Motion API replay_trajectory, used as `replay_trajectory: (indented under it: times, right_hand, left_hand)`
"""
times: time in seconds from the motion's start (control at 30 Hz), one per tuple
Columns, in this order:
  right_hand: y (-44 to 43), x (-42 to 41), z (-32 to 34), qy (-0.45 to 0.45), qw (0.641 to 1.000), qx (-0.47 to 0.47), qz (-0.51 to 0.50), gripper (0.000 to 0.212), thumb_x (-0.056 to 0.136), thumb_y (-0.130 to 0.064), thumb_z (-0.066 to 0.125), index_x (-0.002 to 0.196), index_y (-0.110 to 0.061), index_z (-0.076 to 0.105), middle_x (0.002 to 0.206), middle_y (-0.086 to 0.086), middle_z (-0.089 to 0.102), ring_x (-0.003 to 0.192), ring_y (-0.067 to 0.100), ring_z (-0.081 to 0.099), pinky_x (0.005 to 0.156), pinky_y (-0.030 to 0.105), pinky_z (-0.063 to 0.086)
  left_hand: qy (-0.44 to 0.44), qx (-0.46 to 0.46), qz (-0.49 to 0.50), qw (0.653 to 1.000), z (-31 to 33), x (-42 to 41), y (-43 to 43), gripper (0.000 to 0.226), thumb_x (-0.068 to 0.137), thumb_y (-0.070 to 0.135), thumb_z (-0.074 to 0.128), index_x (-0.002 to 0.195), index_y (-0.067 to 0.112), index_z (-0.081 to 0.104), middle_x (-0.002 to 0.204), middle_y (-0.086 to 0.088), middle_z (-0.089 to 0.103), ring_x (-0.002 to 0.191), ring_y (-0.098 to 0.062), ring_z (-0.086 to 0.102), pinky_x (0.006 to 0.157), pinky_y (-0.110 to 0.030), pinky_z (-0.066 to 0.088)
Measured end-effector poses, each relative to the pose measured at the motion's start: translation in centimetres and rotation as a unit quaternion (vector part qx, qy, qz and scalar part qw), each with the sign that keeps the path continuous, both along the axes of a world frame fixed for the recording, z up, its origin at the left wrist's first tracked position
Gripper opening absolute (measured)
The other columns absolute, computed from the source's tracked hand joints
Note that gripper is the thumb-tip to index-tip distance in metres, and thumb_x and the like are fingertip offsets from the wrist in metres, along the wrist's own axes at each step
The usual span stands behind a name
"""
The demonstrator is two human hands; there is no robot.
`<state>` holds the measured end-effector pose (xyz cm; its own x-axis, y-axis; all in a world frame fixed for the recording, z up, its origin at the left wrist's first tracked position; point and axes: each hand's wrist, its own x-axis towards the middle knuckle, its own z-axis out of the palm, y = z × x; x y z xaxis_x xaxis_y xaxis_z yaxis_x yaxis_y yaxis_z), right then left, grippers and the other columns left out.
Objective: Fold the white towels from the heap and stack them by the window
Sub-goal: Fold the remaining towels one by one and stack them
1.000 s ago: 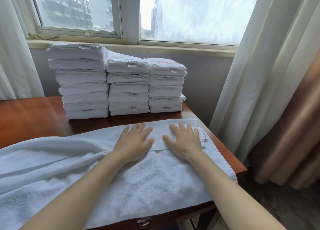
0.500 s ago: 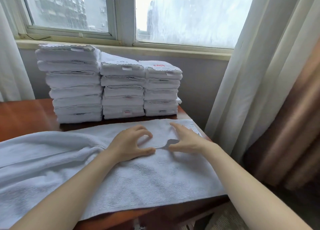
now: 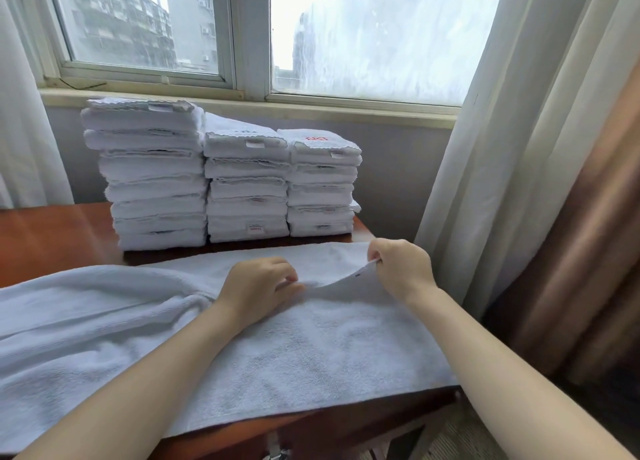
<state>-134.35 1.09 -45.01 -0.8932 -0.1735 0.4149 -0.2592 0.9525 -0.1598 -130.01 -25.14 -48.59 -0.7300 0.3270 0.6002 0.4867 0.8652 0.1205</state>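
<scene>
A long white towel (image 3: 311,349) lies across the wooden table (image 3: 52,238), folded lengthwise, its left part rumpled. My left hand (image 3: 258,288) sits on the towel's middle with curled fingers pinching the upper layer's edge. My right hand (image 3: 401,269) pinches the same edge near the towel's right end and lifts it a little off the lower layer. Behind the towel, three stacks of folded white towels (image 3: 221,179) stand side by side under the window (image 3: 242,34). The left stack is the tallest.
Sheer white curtains (image 3: 502,148) hang at the right of the table, with a brown drape (image 3: 588,234) beyond them. Another white curtain (image 3: 24,130) hangs at the far left. The table's right edge lies close to my right hand.
Both hands went from lying flat on the towel to curling and pinching its upper edge. My right hand has moved right and raised the edge.
</scene>
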Motion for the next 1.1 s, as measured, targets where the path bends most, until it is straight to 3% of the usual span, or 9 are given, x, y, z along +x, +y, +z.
replay_trajectory:
  times: [0.07, 0.13, 0.2, 0.33, 0.47, 0.63, 0.77, 0.9, 1.1]
  right_hand:
    - [0.6, -0.4, 0.5, 0.043, 0.999, -0.012, -0.004, 0.032, 0.08, 0.003, 0.049, 0.089, -0.017, 0.072, 0.084, 0.003, 0.071, 0.08, 0.03, 0.058, 0.084, 0.032, 0.045]
    - [0.9, -0.6, 0.7, 0.002, 0.999, 0.036, -0.009, 0.032, 0.08, 0.002, 0.049, 0.089, -0.018, 0.073, 0.088, 0.001, 0.072, 0.085, 0.026, 0.059, 0.112, 0.034, 0.03]
    - [0.9, -0.1, 0.8, -0.103, 0.992, 0.076, -0.018, 0.031, 0.082, -0.007, 0.048, 0.092, -0.024, 0.073, 0.098, -0.005, 0.071, 0.097, 0.02, 0.06, 0.121, 0.04, 0.013]
    - [-0.5, 1.1, 1.2, -0.172, 0.985, -0.033, 0.004, 0.034, 0.086, -0.021, 0.043, 0.101, -0.029, 0.073, 0.105, -0.006, 0.071, 0.097, 0.018, 0.054, 0.121, 0.041, 0.019]
    - [-3.0, 1.5, -0.4, -0.221, 0.974, -0.051, 0.019, 0.039, 0.096, -0.03, 0.038, 0.127, -0.021, 0.06, 0.132, 0.001, 0.06, 0.125, 0.026, 0.051, 0.105, 0.041, 0.041]
    - [-3.1, -0.5, -3.4, -0.224, 0.973, 0.017, 0.046, 0.047, 0.102, -0.044, 0.029, 0.139, -0.017, 0.041, 0.147, 0.007, 0.038, 0.142, 0.024, 0.026, 0.118, 0.048, 0.017]
    - [-2.2, -2.0, -4.4, -0.204, 0.977, 0.025, 0.052, 0.059, 0.101, -0.053, 0.025, 0.154, -0.027, 0.025, 0.162, 0.0, 0.02, 0.151, 0.016, 0.01, 0.122, 0.047, 0.004]
    - [-2.1, -2.1, -4.7, -0.181, 0.982, 0.007, 0.05, 0.059, 0.101, -0.052, 0.027, 0.155, -0.029, 0.024, 0.164, -0.001, 0.015, 0.151, 0.014, 0.008, 0.123, 0.044, 0.002]
    - [-3.0, -0.1, -3.6, -0.117, 0.987, -0.075, 0.076, 0.049, 0.102, -0.041, 0.041, 0.148, -0.023, 0.041, 0.155, -0.003, 0.039, 0.143, 0.015, 0.03, 0.12, 0.039, 0.019]
  left_hand:
    - [-0.012, 0.012, 0.01, 1.0, 0.6, -0.1, 0.3, 0.028, 0.089, 0.048, 0.066, 0.08, 0.022, 0.072, 0.083, 0.013, 0.068, 0.069, -0.013, 0.063, 0.052, -0.023, 0.036]
    - [-0.047, -0.008, 0.017, 0.999, 0.9, -0.3, 0.7, 0.033, 0.091, 0.054, 0.059, 0.083, 0.024, 0.07, 0.086, 0.014, 0.066, 0.072, -0.012, 0.062, 0.054, -0.025, 0.037]
    - [-0.096, -0.038, 0.026, 0.994, 1.0, -0.5, 1.2, 0.041, 0.094, 0.06, 0.049, 0.085, 0.025, 0.069, 0.088, 0.016, 0.063, 0.075, -0.009, 0.06, 0.058, -0.026, 0.04]
    - [-0.12, 0.019, 0.04, 0.992, 0.8, -0.7, 2.0, 0.033, 0.098, 0.05, 0.048, 0.095, 0.028, 0.071, 0.101, 0.017, 0.066, 0.089, -0.009, 0.062, 0.067, -0.029, 0.045]
    - [-0.171, -0.011, 0.04, 0.984, 0.1, -1.0, 3.5, 0.027, 0.098, 0.045, 0.049, 0.116, 0.035, 0.066, 0.127, 0.018, 0.059, 0.113, -0.01, 0.057, 0.085, -0.029, 0.046]
    - [-0.169, -0.005, 0.026, 0.985, -0.9, -1.1, 4.3, 0.038, 0.1, 0.047, 0.045, 0.131, 0.03, 0.06, 0.14, 0.011, 0.054, 0.129, -0.013, 0.049, 0.098, -0.033, 0.044]
    - [-0.199, -0.032, 0.012, 0.979, -1.7, -1.3, 4.1, 0.056, 0.098, 0.055, 0.042, 0.149, 0.031, 0.041, 0.159, 0.008, 0.031, 0.147, -0.012, 0.024, 0.118, -0.031, 0.021]
    - [-0.197, 0.003, 0.003, 0.98, -1.5, -1.5, 4.3, 0.052, 0.096, 0.052, 0.049, 0.143, 0.03, 0.048, 0.155, 0.008, 0.039, 0.145, -0.012, 0.03, 0.114, -0.03, 0.027]
    - [-0.126, 0.151, 0.028, 0.98, -0.1, 0.6, 3.7, 0.021, 0.096, 0.026, 0.056, 0.112, 0.027, 0.07, 0.118, 0.014, 0.065, 0.105, -0.009, 0.06, 0.08, -0.03, 0.048]
